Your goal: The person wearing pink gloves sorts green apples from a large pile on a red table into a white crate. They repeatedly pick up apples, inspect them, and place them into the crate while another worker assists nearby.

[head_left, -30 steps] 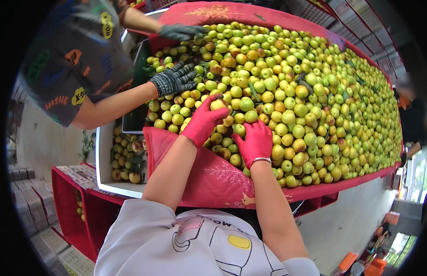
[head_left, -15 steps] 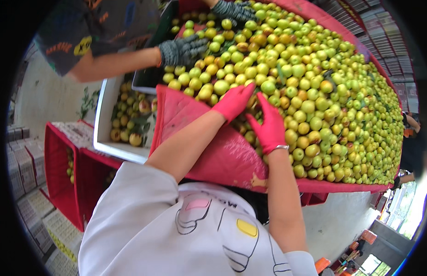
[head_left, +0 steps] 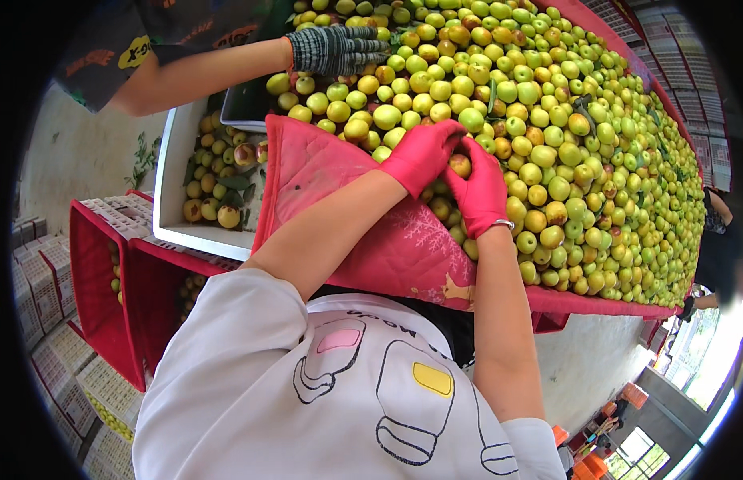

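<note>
One fruit (head_left: 459,166) is framed by the right grip (head_left: 482,190); closure of this and the adjacent left grip (head_left: 419,158) cannot be determined.

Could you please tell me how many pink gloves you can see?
2: one on the person's left hand, the other on the right hand, close together at the yellow-green fruit. Any lying beneath the fruit would be hidden.

The fruit (head_left: 558,189) is evenly lit; the bright opening (head_left: 717,352) at right is washed out by daylight; straight edges are bowed and corners blackened by the fisheye lens.
</note>
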{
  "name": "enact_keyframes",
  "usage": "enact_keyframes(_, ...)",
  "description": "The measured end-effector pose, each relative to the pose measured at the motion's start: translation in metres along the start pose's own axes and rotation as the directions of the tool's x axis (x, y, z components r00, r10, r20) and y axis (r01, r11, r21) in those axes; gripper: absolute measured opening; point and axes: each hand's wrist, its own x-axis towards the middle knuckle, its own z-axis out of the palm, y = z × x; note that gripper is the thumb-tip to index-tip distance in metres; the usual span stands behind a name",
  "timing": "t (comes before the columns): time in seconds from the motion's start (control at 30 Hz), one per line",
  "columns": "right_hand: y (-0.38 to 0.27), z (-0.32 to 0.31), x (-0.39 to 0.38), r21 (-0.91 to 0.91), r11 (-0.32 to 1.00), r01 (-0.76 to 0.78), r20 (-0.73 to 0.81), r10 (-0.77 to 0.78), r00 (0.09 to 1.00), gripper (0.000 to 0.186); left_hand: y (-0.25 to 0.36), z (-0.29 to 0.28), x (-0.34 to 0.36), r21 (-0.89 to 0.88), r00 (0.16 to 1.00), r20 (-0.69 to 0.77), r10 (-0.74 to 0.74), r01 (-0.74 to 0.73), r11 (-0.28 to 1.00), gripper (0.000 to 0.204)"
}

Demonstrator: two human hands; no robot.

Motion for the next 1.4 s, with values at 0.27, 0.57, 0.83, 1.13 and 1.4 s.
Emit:
enact_keyframes(0.27, -0.001, 0.000, -0.005, 0.043, 0.993, -0.107, -0.164, 0.112, 0.980, 0.021, -0.023, -0.079, -0.015, 0.291, 0.991, -0.020, 0.134, -0.123, 0.949, 0.018)
enact_keyframes(0.57, 0.015, -0.023, 0.012, 0.905, 0.233, -0.357, 0.222, 0.459, 0.860, 0.037, -0.025, -0.120, -0.034, 0.491, 0.997, -0.009, 0.071, -0.058, 0.869, 0.019)
enact_keyframes(0.83, 0.044, -0.016, 0.013, 0.224, 0.974, -0.037, -0.416, 0.130, 0.900, 0.026, -0.020, -0.155, -0.025, 0.381, 0.997, -0.067, -0.036, 0.059, 0.923, 0.023)
enact_keyframes(1.13, -0.021, -0.030, 0.014, 0.804, 0.466, -0.370, 0.049, 0.569, 0.821, 0.034, -0.017, -0.139, -0.041, 0.252, 0.987, -0.151, 0.047, -0.007, 0.968, 0.031)
enact_keyframes(1.4, -0.036, 0.037, -0.002, 0.497, 0.822, -0.277, 0.032, 0.302, 0.953, 0.032, 0.008, -0.071, -0.041, 0.145, 0.968, 0.232, 0.094, -0.131, 0.981, 0.052)
